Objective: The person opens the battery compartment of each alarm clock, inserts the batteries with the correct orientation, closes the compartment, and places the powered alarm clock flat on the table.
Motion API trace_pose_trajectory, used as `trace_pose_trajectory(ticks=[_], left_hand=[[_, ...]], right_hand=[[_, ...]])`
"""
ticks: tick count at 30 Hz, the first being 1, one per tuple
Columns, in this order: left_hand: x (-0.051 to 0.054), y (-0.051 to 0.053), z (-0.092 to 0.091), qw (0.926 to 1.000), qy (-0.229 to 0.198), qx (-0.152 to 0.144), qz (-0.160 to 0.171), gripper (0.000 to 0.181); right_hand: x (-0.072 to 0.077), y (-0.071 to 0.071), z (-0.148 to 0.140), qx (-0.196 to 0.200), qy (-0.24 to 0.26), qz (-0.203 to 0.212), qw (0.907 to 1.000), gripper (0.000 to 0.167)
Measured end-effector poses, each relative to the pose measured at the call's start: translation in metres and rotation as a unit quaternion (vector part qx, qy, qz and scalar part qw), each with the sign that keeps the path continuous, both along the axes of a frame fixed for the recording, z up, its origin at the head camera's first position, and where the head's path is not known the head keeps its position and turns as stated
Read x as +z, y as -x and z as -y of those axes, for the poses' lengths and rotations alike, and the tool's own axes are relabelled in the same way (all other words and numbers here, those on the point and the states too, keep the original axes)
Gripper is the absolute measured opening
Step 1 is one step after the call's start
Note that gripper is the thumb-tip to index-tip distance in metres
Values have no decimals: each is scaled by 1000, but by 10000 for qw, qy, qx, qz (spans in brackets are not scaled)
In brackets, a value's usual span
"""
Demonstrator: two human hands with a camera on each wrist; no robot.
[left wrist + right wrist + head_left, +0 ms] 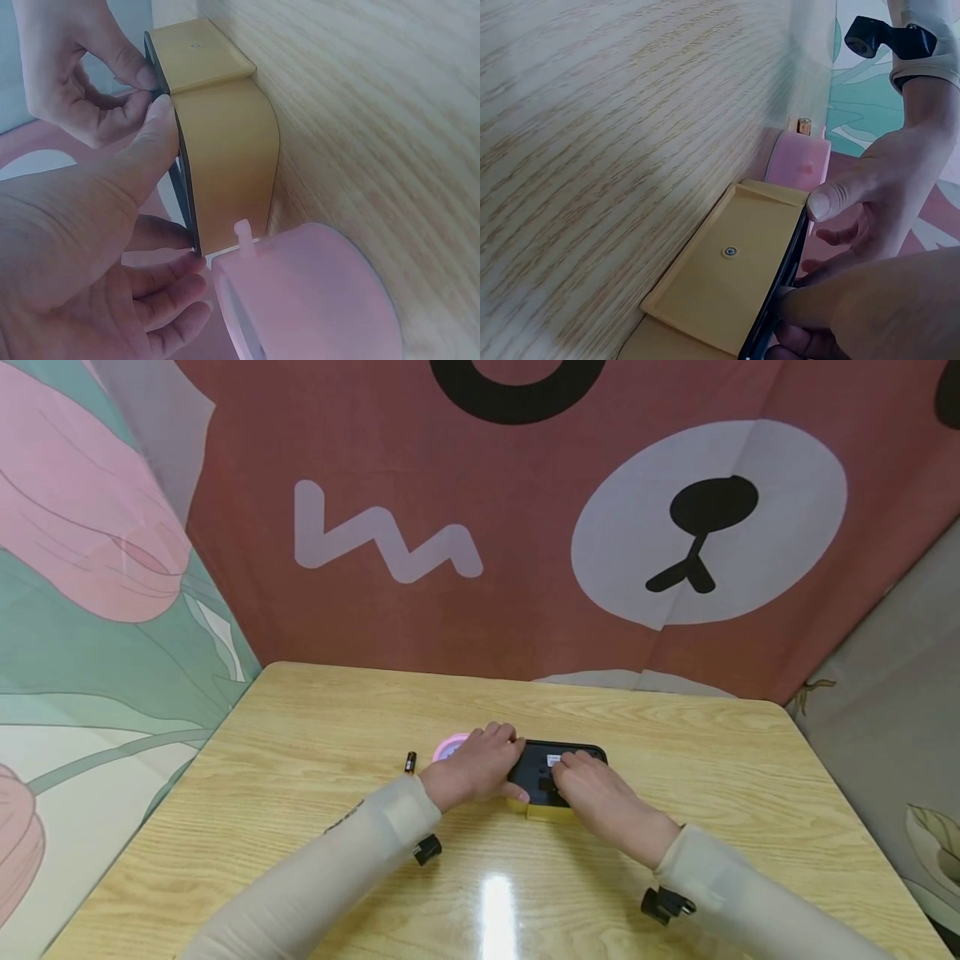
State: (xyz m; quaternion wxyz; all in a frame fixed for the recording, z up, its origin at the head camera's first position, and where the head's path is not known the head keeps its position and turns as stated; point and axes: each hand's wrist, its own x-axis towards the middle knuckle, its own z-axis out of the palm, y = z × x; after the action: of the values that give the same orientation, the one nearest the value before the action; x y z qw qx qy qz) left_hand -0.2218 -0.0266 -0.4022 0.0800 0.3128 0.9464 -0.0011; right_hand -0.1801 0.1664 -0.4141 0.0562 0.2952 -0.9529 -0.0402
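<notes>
A yellow box-shaped device [225,142] lies on the table with its black back [534,768] facing up; a white label and a dark recess show there. My left hand [480,766] holds its left end, thumb at the near edge, fingers towards the far side. Over the middle of the back is my right hand [600,793]. In the left wrist view its curled index finger and thumb meet at the black back; anything between them is hidden. Left of the device stands a round pink object [315,292] with a small tab, partly behind my left hand in the head view.
A small black-and-copper battery [410,762] is on the wooden table [322,710], left of the pink object. A patterned cloth [525,610] hangs behind the table's far edge. Each wrist carries a small black camera.
</notes>
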Motion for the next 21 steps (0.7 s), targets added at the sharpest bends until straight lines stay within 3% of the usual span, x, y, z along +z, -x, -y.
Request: trace_pose_trajectory(ticks=[11, 21], left_hand=[[0, 1, 0, 10000, -27, -8, 50, 89], [1, 0, 0, 10000, -47, -8, 85, 89]], right_hand=[[3, 2, 3, -113, -168, 172, 9996, 18], [1, 3, 3, -104, 43, 130, 9999, 13]])
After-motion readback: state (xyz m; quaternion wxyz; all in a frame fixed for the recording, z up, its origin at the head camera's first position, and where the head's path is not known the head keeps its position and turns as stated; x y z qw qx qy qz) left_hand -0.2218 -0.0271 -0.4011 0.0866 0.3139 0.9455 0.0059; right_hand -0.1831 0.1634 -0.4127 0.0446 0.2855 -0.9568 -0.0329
